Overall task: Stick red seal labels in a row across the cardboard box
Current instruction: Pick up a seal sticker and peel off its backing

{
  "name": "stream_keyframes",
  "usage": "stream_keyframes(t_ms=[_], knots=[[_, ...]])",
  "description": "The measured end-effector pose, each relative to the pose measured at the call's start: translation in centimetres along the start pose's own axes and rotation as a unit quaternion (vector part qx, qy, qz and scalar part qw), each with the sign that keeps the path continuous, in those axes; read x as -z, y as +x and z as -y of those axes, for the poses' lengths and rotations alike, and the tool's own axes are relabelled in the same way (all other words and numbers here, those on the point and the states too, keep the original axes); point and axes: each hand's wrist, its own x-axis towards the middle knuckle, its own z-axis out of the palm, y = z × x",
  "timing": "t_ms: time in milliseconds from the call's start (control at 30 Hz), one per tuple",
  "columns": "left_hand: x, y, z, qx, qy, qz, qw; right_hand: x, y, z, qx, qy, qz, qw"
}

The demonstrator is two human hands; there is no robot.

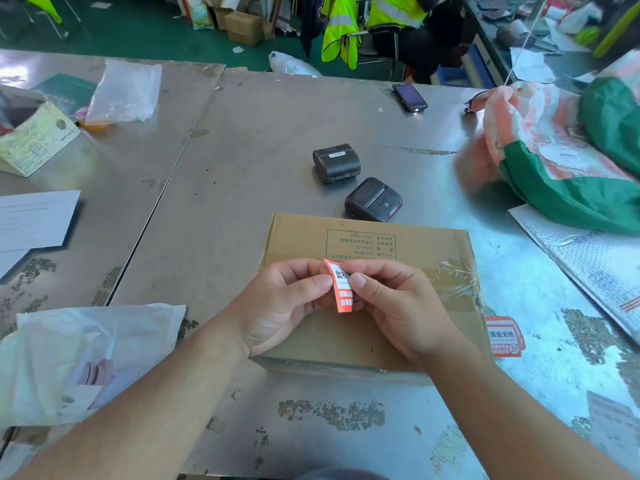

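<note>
Your left hand (287, 303) and right hand (398, 306) both pinch one red label (341, 289) between thumb and curled fingers, the left at its left edge and the right at its right edge. The label stands upright and curled, its lower end hanging free below your thumbs, over the middle of the cardboard box (381, 244). The box lies flat on the metal table (242, 161). A second red label (504, 336) lies just beside the box's right edge.

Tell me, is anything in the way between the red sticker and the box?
Nothing visible. The left hand and right hand pinch the red sticker just above the cardboard box top.
</note>
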Motion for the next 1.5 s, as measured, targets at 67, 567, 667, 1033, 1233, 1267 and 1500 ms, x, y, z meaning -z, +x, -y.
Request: stream_keyframes(t_ms=[67, 567, 667, 1033, 1233, 1267, 1500], knots=[[0.1, 0.0, 0.2, 0.003, 0.001, -0.01, 1.0, -0.1, -0.1, 0.1, 0.001, -0.009, 0.004, 1.0], [0.0, 0.0, -0.4, 0.02, 0.034, -0.028, 0.999, -0.3, -0.5, 0.0, 0.029, -0.043, -0.012, 0.999], [-0.7, 0.5, -0.7, 0.017, 0.045, -0.068, 0.997, -0.4, -0.9, -0.3, 0.053, -0.054, -0.016, 0.997], [-3.0, 1.9, -1.0, -0.008, 0.155, -0.157, 0.975, 0.5, -0.8, -0.7, 0.068, -0.042, 0.007, 0.997], [-2.8, 1.7, -1.4, -0.03, 0.225, -0.176, 0.958, 0.3, -0.7, -0.3, 0.065, -0.08, 0.014, 0.995], [-2.8, 1.7, -1.4, -0.031, 0.227, -0.18, 0.957, 0.2, -0.7, -0.3, 0.065, -0.074, 0.015, 0.995], [-3.4, 1.7, -1.9, -0.018, 0.189, -0.176, 0.966, 0.0, -0.9, -0.2, 0.082, -0.049, 0.016, 0.995]])
